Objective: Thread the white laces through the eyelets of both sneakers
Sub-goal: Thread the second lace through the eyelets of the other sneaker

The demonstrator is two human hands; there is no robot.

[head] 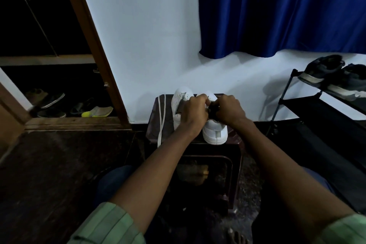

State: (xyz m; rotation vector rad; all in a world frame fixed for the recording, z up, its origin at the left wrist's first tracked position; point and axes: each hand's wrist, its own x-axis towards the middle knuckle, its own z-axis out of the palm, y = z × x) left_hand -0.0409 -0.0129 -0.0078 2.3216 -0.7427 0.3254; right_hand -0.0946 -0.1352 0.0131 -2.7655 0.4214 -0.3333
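Observation:
Two white sneakers stand side by side on a dark brown stool (198, 148), heels toward me. Over the lacing area of the right sneaker (214, 130) my left hand (193, 108) and my right hand (229, 108) are closed close together, pinching at its eyelets; the lace between my fingers is mostly hidden. The left sneaker (181, 98) stands untouched behind my left hand. A loose white lace (161, 119) lies along the stool's left side and hangs over the front edge.
A black shoe rack (309, 109) with dark shoes (332, 77) stands at the right. Several shoes lie in a wooden cupboard (59, 105) at the left. A white wall and a blue curtain (277, 10) are behind the stool. My knees flank the stool.

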